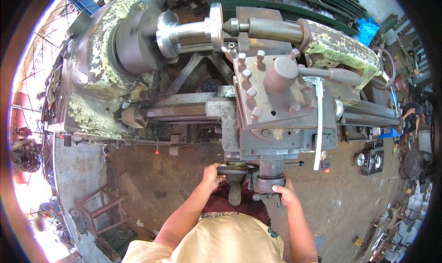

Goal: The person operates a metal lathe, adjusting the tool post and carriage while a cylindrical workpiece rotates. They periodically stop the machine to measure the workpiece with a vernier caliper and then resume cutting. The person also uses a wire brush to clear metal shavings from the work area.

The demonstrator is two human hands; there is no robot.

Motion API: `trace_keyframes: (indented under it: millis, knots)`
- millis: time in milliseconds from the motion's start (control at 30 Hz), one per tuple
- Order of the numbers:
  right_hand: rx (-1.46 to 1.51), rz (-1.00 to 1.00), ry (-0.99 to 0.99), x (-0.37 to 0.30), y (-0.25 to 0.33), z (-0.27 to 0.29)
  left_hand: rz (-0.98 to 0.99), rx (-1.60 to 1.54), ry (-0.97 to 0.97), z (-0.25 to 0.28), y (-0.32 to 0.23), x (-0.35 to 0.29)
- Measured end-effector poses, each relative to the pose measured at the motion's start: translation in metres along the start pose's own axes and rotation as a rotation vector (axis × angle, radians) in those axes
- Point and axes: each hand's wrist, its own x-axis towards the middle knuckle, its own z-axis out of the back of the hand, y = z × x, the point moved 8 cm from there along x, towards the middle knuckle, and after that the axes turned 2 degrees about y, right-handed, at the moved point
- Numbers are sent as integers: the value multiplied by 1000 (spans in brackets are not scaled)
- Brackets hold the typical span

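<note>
My left hand (212,176) is closed around the left rim of a dark handwheel (238,169) on the front of a lathe carriage. My right hand (287,192) grips the side of the cross-slide dial knob (270,185), thumb on top; a small ball-ended crank sits beneath it. Above, the square tool post (271,90) carries several clamping bolts and a long-handled lever (331,74). A shiny flanged metal workpiece (193,31) is held between the blurred chuck (138,41) and the tailstock centre (234,27). The cutting tool's tip lies close to the right flange.
The worn headstock (99,79) stands left and the tailstock (340,44) right. A white strip (318,125) hangs off the tool post. On the floor are a metal frame (99,210) and a dark boxy device (371,161). Another person (413,113) is at far right.
</note>
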Motion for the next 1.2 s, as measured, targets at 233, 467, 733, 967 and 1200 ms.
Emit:
trace_keyframes:
  millis: [233,467,733,967,1200]
  knots:
    - [81,-21,56,6,-15,9,-55,-6,8,0,3,4]
    - [195,42,-76,20,-41,60,-99,82,-49,-4,2,-9]
    - [115,-33,-729,50,-65,180,-115,28,-3,-11,-2,-18]
    - [-145,-41,-804,90,-98,240,-167,6,-108,-9,3,-19]
    - [-476,-3,-888,111,-131,278,-247,-53,-241,-21,9,-28]
